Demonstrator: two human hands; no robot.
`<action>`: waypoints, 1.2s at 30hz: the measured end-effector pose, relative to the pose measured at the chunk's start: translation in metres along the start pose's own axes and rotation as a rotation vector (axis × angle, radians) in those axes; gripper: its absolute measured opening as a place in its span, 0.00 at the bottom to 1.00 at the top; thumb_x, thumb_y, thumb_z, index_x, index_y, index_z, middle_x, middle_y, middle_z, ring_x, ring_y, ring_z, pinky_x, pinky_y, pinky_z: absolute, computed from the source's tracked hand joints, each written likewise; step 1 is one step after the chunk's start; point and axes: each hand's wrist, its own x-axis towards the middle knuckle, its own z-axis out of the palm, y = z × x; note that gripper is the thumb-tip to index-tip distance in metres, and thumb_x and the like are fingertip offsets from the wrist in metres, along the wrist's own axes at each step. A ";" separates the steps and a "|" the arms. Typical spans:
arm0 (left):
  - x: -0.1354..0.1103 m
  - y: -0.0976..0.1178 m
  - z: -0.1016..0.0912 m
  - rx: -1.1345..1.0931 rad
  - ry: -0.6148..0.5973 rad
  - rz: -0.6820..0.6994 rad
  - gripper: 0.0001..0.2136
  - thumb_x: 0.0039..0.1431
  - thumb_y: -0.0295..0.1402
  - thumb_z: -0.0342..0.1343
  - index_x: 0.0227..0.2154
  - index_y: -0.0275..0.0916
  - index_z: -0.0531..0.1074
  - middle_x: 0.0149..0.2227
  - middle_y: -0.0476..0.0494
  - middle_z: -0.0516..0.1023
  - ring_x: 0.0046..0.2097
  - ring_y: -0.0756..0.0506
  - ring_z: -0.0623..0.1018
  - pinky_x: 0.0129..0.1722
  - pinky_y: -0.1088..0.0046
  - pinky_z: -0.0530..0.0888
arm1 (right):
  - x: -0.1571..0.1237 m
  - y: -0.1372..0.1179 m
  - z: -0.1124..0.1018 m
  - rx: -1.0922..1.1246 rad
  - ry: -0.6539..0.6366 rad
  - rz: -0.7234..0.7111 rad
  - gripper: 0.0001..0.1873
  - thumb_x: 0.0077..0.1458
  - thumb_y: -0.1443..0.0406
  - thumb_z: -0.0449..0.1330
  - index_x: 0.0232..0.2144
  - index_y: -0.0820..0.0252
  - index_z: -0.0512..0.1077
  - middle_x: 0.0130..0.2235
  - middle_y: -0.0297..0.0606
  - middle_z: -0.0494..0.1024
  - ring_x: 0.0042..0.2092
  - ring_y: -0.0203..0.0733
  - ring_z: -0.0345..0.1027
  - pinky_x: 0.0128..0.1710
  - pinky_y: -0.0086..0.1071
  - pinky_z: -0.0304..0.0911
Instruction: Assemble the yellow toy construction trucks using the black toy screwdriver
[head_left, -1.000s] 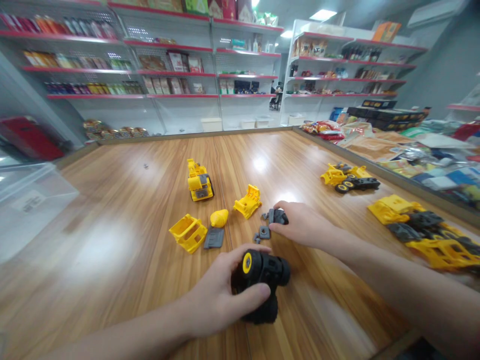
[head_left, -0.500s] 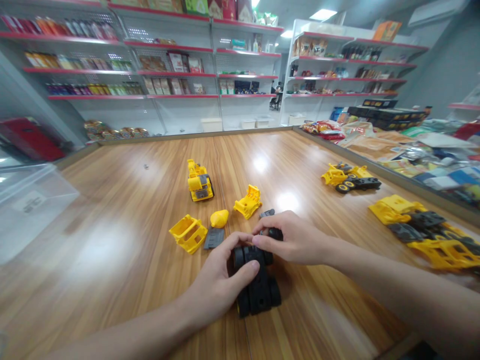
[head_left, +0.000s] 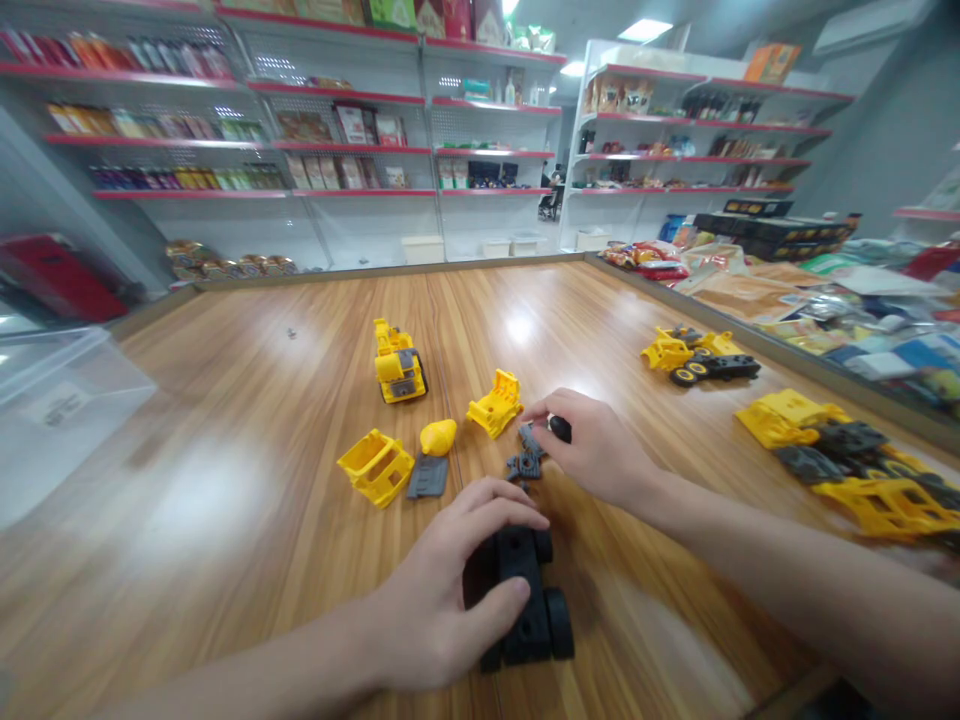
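My left hand (head_left: 439, 590) rests on a black toy truck chassis (head_left: 525, 600) with wheels, lying flat on the wooden table (head_left: 247, 470); fingers curl over its front and side. My right hand (head_left: 592, 440) is a little farther away, fingers closed around a small dark part (head_left: 559, 428). Just left of those fingers lie small grey toy parts (head_left: 525, 460). Beyond them sit a yellow bucket piece (head_left: 496, 403), a yellow rounded piece (head_left: 438, 436), a grey plate (head_left: 428, 477) and a yellow cab shell (head_left: 376, 465).
An assembled yellow toy truck (head_left: 398, 364) stands farther back. More yellow and black toy vehicles (head_left: 697, 355) and a heap of parts (head_left: 847, 460) lie at the right. A clear plastic bin (head_left: 52, 400) sits at left. Store shelves (head_left: 337, 140) line the back.
My right hand has drawn back from the chassis toward the small grey parts. The chassis now lies flat under my left hand, slightly nearer me.
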 end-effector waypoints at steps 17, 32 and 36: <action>0.002 0.004 0.000 0.141 -0.077 0.069 0.29 0.46 0.19 0.51 0.53 0.44 0.70 0.57 0.39 0.65 0.58 0.40 0.67 0.58 0.58 0.66 | 0.024 0.024 0.004 -0.325 -0.095 -0.158 0.20 0.62 0.63 0.52 0.55 0.60 0.68 0.58 0.42 0.70 0.55 0.48 0.68 0.55 0.38 0.63; 0.002 -0.007 0.011 0.354 0.177 -0.082 0.23 0.50 0.33 0.60 0.51 0.42 0.68 0.47 0.39 0.65 0.50 0.41 0.69 0.52 0.60 0.70 | 0.023 0.025 0.001 -0.282 -0.076 -0.074 0.14 0.61 0.65 0.55 0.47 0.59 0.73 0.48 0.43 0.77 0.49 0.45 0.71 0.51 0.36 0.63; 0.000 -0.006 0.011 0.415 0.232 -0.043 0.21 0.52 0.35 0.60 0.50 0.42 0.68 0.48 0.38 0.64 0.49 0.40 0.69 0.51 0.58 0.70 | 0.023 0.025 -0.002 -0.269 -0.066 -0.105 0.13 0.60 0.65 0.56 0.45 0.59 0.75 0.47 0.42 0.76 0.47 0.44 0.71 0.48 0.34 0.63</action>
